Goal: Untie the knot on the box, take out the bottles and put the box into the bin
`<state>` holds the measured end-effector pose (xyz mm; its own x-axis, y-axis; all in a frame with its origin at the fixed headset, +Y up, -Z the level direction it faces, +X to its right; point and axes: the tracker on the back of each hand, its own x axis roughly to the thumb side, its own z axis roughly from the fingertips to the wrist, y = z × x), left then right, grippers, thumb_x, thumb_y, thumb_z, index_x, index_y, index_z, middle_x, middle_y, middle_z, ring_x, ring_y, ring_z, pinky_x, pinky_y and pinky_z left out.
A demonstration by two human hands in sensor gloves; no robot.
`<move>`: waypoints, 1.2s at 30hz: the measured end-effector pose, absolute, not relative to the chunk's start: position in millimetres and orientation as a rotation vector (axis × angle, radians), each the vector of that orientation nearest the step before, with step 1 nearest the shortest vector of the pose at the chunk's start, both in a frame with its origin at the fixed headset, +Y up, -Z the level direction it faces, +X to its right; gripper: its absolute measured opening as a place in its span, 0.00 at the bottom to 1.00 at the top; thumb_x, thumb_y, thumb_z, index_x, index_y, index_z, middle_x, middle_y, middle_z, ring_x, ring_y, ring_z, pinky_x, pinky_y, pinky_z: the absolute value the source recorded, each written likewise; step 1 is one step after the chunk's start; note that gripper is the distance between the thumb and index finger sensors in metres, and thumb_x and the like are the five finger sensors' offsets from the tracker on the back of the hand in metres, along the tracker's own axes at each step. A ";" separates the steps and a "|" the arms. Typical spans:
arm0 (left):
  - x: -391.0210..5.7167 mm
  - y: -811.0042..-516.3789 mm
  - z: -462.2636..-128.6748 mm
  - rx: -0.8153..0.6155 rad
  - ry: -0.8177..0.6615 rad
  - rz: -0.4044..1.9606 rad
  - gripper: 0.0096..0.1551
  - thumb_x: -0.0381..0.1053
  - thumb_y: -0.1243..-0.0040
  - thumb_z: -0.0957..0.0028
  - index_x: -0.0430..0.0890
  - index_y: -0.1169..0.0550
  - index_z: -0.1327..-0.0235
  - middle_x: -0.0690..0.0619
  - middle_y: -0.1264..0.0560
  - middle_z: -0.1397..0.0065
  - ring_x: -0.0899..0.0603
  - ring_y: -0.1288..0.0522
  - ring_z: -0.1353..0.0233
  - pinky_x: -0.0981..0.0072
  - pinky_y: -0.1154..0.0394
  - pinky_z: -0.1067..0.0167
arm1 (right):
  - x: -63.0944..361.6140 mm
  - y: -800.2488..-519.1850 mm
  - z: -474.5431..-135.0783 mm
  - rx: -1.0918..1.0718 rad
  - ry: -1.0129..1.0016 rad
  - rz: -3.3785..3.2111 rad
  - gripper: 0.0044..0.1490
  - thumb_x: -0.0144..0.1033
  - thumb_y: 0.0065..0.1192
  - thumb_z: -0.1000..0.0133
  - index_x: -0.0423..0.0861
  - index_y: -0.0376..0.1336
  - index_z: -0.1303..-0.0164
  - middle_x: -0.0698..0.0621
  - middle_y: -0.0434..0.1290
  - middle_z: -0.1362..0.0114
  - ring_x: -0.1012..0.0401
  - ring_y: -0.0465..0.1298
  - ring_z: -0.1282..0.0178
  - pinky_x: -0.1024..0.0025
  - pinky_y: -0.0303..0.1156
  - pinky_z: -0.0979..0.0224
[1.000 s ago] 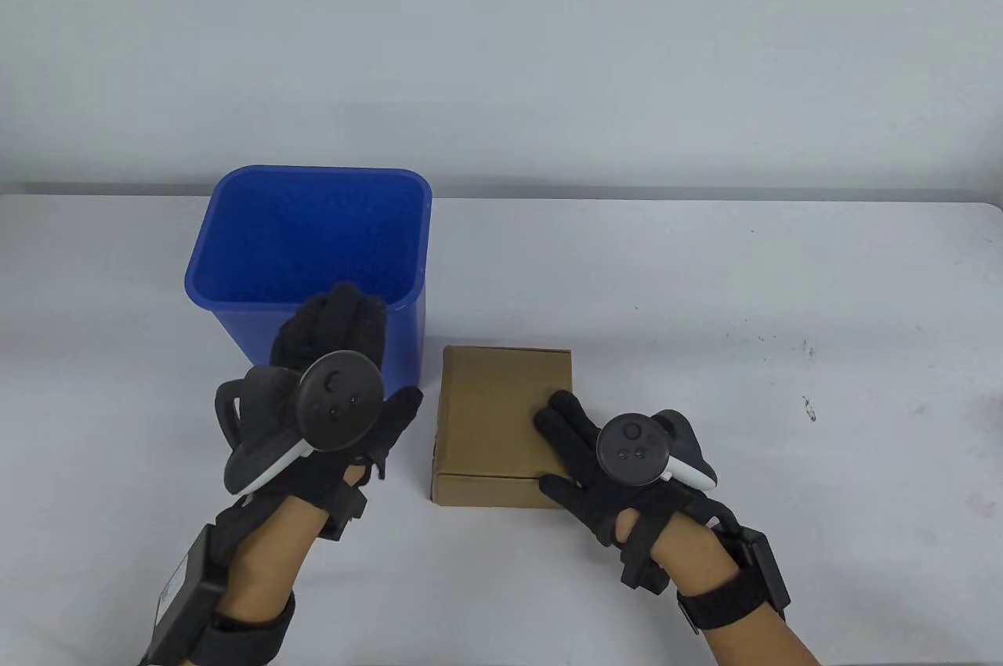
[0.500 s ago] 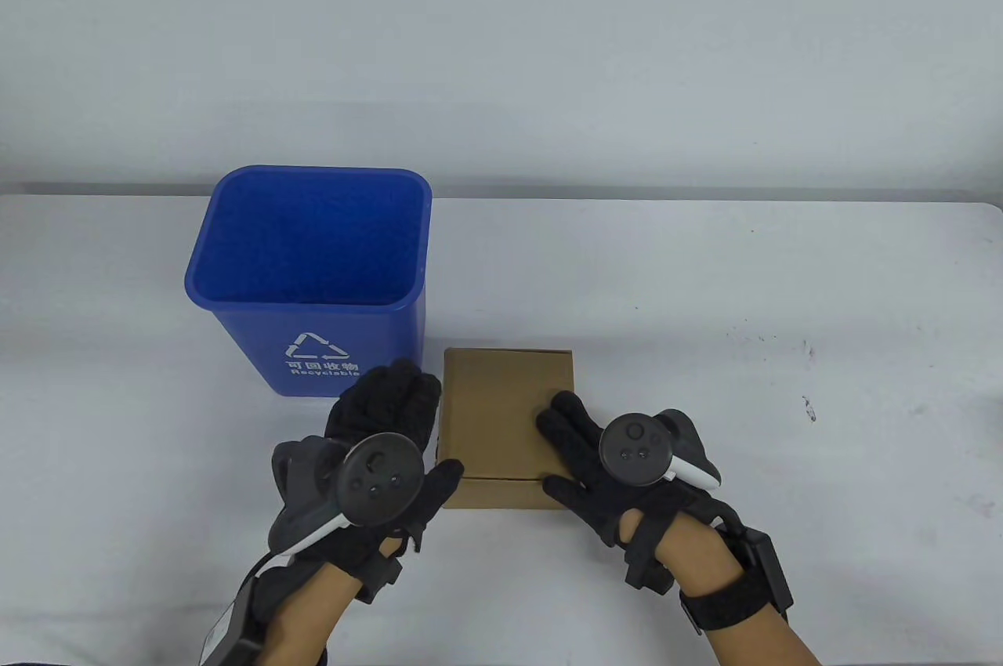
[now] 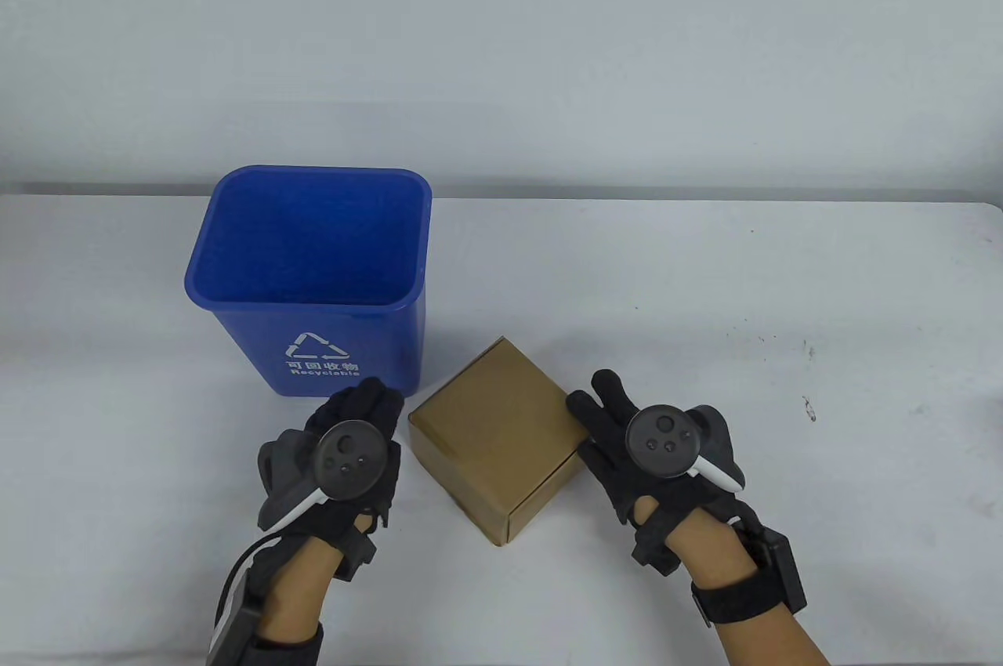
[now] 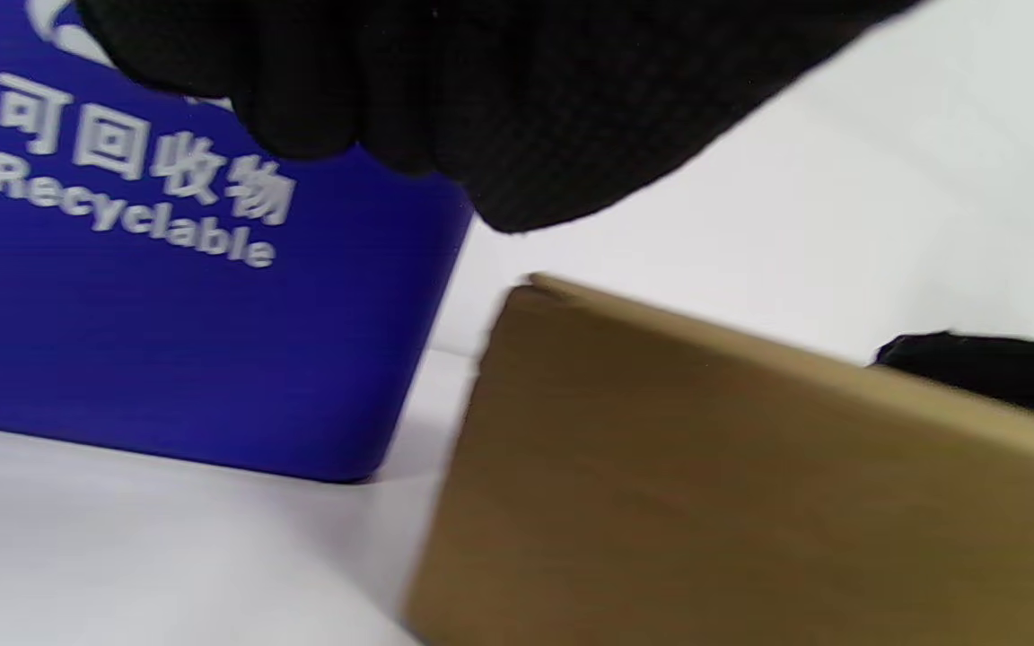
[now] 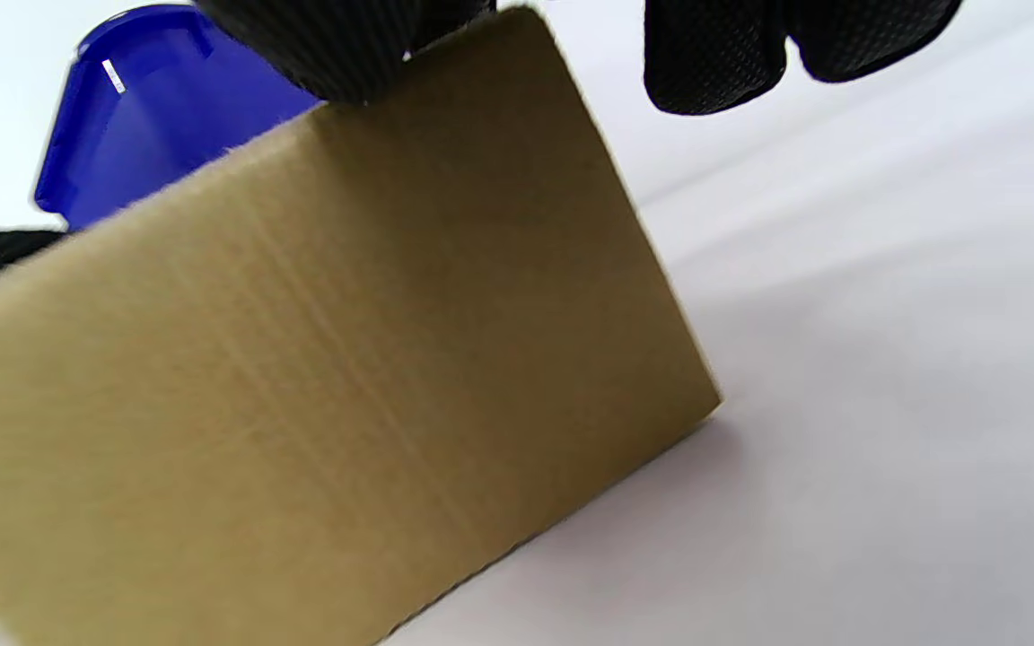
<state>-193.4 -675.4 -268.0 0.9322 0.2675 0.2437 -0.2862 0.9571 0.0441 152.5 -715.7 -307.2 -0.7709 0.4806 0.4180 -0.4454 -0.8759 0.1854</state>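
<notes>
While hands (image 3: pixel 486 447) flank it — box (image 3: pixel 494 435) askew.

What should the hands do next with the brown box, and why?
Probably lift it and carry it over the blue bin. The cardboard box is closed, turned cornerwise, and sits between the left hand and right hand; no string or bottles show, and the bin stands open just behind it.

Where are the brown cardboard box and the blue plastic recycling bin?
brown cardboard box (image 3: pixel 494 415), table view, on its top face.
blue plastic recycling bin (image 3: pixel 258 341), table view, on its front wall.
</notes>
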 end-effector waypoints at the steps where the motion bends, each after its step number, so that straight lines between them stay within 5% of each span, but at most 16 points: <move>1: -197.2 -680.8 -270.2 0.064 -0.245 0.292 0.33 0.40 0.34 0.49 0.40 0.27 0.27 0.39 0.34 0.22 0.27 0.32 0.25 0.31 0.36 0.30 | 153.6 -716.4 -308.0 0.593 0.057 2.583 0.42 0.43 0.48 0.44 0.43 0.42 0.21 0.38 0.33 0.18 0.33 0.58 0.24 0.33 0.56 0.30; 11: -183.8 -721.9 -285.4 -0.048 -0.363 0.329 0.25 0.46 0.31 0.49 0.46 0.19 0.38 0.44 0.23 0.31 0.32 0.23 0.34 0.35 0.30 0.34 | 145.6 -748.4 -313.5 0.480 0.219 2.735 0.48 0.45 0.50 0.44 0.31 0.41 0.24 0.31 0.39 0.20 0.32 0.59 0.26 0.33 0.57 0.32; 14: -174.3 -728.6 -285.3 -0.093 -0.407 0.293 0.29 0.53 0.29 0.51 0.46 0.21 0.36 0.43 0.24 0.30 0.33 0.23 0.33 0.36 0.30 0.34 | 140.9 -755.9 -314.4 0.527 0.296 2.759 0.42 0.41 0.49 0.44 0.35 0.46 0.23 0.34 0.42 0.19 0.32 0.59 0.26 0.33 0.57 0.31; 23: -159.7 -749.2 -289.4 -0.156 -0.414 0.188 0.29 0.52 0.34 0.49 0.44 0.23 0.34 0.42 0.26 0.28 0.31 0.26 0.31 0.35 0.32 0.33 | 129.5 -767.6 -310.0 0.644 0.525 2.839 0.38 0.34 0.50 0.44 0.33 0.51 0.25 0.35 0.47 0.19 0.32 0.52 0.23 0.31 0.52 0.30; 36: -158.6 -725.2 -275.6 -0.069 -0.493 0.212 0.25 0.50 0.41 0.47 0.44 0.20 0.39 0.44 0.25 0.29 0.31 0.26 0.31 0.34 0.33 0.32 | 131.7 -737.1 -298.7 0.733 0.554 2.762 0.34 0.32 0.52 0.46 0.28 0.60 0.32 0.32 0.56 0.23 0.31 0.60 0.27 0.32 0.57 0.32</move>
